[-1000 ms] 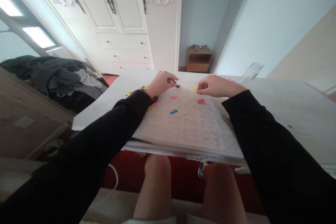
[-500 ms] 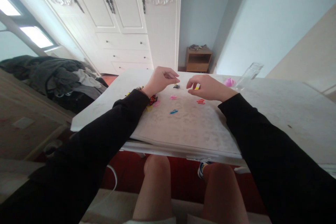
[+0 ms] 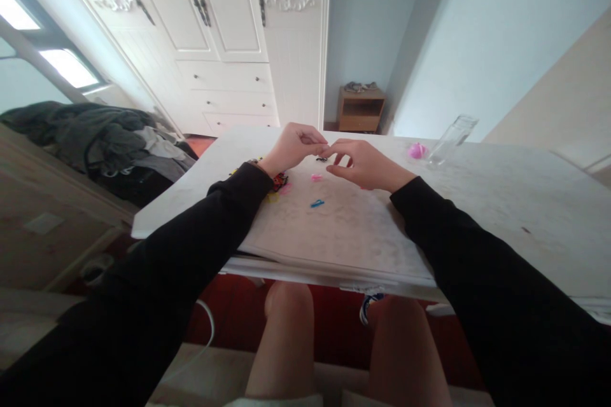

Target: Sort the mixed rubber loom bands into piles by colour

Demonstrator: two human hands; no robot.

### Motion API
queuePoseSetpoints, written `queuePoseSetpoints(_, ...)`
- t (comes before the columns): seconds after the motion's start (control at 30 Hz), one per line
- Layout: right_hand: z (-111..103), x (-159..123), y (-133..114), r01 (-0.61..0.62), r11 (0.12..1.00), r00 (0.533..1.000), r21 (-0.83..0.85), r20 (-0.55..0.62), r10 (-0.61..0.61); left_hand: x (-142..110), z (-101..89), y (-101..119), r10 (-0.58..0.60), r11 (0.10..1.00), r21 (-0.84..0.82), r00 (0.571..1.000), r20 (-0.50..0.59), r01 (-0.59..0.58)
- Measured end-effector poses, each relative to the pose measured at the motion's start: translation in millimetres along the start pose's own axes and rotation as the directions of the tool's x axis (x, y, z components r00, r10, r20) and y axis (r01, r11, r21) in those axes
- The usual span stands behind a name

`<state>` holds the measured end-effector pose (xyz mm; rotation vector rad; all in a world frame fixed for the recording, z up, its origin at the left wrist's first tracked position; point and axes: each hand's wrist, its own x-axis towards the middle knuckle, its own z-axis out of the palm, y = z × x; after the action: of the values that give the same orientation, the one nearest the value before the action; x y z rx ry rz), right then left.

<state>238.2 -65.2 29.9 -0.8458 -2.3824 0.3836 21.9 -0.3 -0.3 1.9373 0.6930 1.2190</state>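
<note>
My left hand (image 3: 300, 147) is held above the far part of the white table, its thumb and fingertips pinched together. Whatever lies in the pinch is too small to make out. My right hand (image 3: 361, 164) reaches in from the right, index fingertip against the left fingertips, its thumb apart below. Under the meeting fingers lies a small black cluster (image 3: 322, 159), partly covered. Nearer me are a small pink clip-like piece (image 3: 316, 177) and a blue one (image 3: 317, 203). A mixed heap of red and black pieces (image 3: 280, 182) lies beside my left wrist.
On the right of the white table (image 3: 496, 229) stand a pink round object (image 3: 417, 151) and a tilted-looking clear glass container (image 3: 451, 141). Yellow pieces (image 3: 272, 198) lie by my left sleeve. A pile of dark clothes (image 3: 90, 140) is at the left, beyond the table.
My right hand has moved left until its index finger meets the left fingertips. It now hides the yellow piece and most of the red pieces. My left hand has barely moved.
</note>
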Motion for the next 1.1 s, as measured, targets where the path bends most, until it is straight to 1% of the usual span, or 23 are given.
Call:
queuePoseSetpoints(0.1,-8,0,0,-0.104,0.993,0.990,-0.054,-0.098,0.098,0,0.3,2,-0.004,1.000,0.016,1.000,0.002,0.004)
queuePoseSetpoints(0.17,-18,-2,4,-0.213,0.970,0.969,-0.116,-0.156,0.194,-1,0.0,4,-0.008,0.999,0.039,1.000,-0.008,0.009)
queuePoseSetpoints(0.23,-30,-5,12,-0.320,0.932,0.940,-0.170,-0.176,0.291,-1,-0.8,6,-0.014,0.997,0.076,1.000,-0.021,0.015)
queuePoseSetpoints(0.3,-41,-10,22,-0.412,0.893,0.909,-0.184,-0.152,0.388,-3,-1.9,8,-0.017,0.993,0.113,0.999,-0.032,0.020)
queuePoseSetpoints(0.37,-48,-13,32,-0.486,0.862,0.873,-0.142,-0.108,0.475,-4,-3.1,10,-0.009,0.990,0.140,0.999,-0.037,0.014)
queuePoseSetpoints(0.47,-50,-16,44,-0.550,0.832,0.835,-0.075,-0.057,0.547,-6,-4.9,12,0.009,0.984,0.177,0.999,-0.036,-0.002)
queuePoseSetpoints(0.53,-47,-16,48,-0.554,0.830,0.833,-0.067,-0.021,0.554,-7,-6.3,11,0.020,0.980,0.201,0.999,-0.034,-0.013)
queuePoseSetpoints(0.63,-43,-16,52,-0.537,0.841,0.841,-0.071,0.033,0.540,-7,-8.3,9,0.040,0.975,0.219,0.998,-0.039,-0.031)
queuePoseSetpoints(0.77,-43,-17,53,-0.506,0.853,0.854,-0.126,0.062,0.516,-8,-10.4,10,0.064,0.967,0.248,0.997,-0.046,-0.051)
queuePoseSetpoints(0.83,-44,-17,52,-0.494,0.854,0.862,-0.161,0.034,0.505,-9,-11.4,12,0.079,0.954,0.293,0.995,-0.053,-0.060)
queuePoseSetpoints(0.97,-42,-16,49,-0.470,0.859,0.883,-0.204,-0.093,0.461,-15,-14.7,19,0.112,0.924,0.376,0.990,-0.083,-0.073)
queuePoseSetpoints(1.1,-35,-18,53,-0.468,0.862,0.882,-0.195,-0.166,0.441,-16,-18.8,22,0.136,0.900,0.430,0.981,-0.135,-0.066)
